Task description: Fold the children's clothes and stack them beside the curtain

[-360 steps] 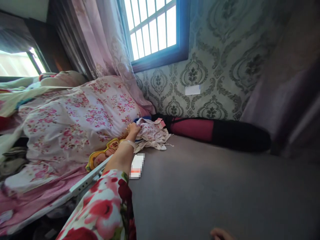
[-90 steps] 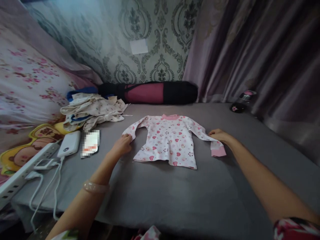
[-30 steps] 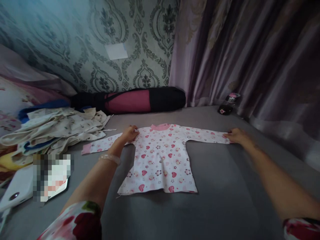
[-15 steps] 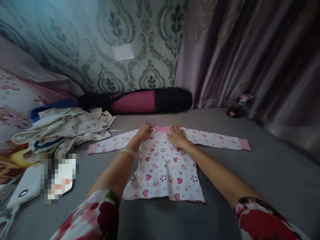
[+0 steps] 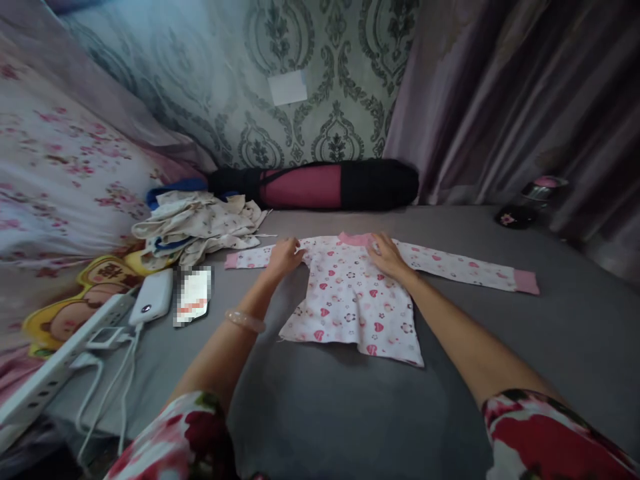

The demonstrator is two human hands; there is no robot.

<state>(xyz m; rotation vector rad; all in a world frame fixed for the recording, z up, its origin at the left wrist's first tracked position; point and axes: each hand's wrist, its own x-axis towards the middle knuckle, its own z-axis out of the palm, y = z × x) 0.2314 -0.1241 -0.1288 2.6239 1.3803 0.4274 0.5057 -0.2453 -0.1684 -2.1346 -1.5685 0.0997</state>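
Observation:
A child's long-sleeved shirt [image 5: 345, 293], white with pink hearts and flowers, lies spread on a grey-covered surface. Its pink collar points away from me and both sleeves stretch out sideways. My left hand [image 5: 286, 258] is closed on the left sleeve near the shoulder, its fingers curled over the cloth. Flat on the shirt beside the collar rests my right hand [image 5: 393, 260], open with the fingers extended. The hem is a little wavy, and its left corner flares outward.
Crumpled clothes [image 5: 200, 223] lie at the back left. A phone [image 5: 193, 297], white power bank [image 5: 151, 297], power strip [image 5: 65, 360] with cables and yellow cartoon cushion [image 5: 75, 313] are on the left. A long black-and-red bag [image 5: 305, 187] lines the wall. A dark bottle [image 5: 520, 210] stands right.
The shirt got spread with its sleeves out. My right hand left the right cuff for the collar area. In the last half second, my left hand moved from the shoulder onto the left sleeve.

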